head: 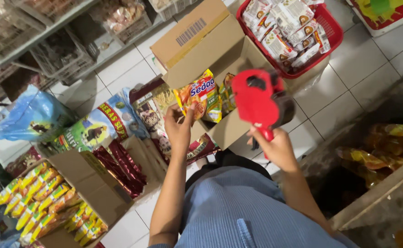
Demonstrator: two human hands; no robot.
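My left hand (179, 127) grips a yellow and orange noodle packet (198, 94) by its lower corner, holding it up over an open cardboard box (210, 50). More such packets (226, 92) stand inside the box. My right hand (277, 148) holds a red price-label gun (259, 102) by its handle, its head just right of the packet, close to it.
A red basket (332, 34) of white snack packets sits behind the box. At the left lie a carton of yellow packets (41, 197), dark red sachets (123, 167), rice bags (98, 128) and wire racks (59, 50). A wooden shelf with oil pouches (385, 151) stands at the right.
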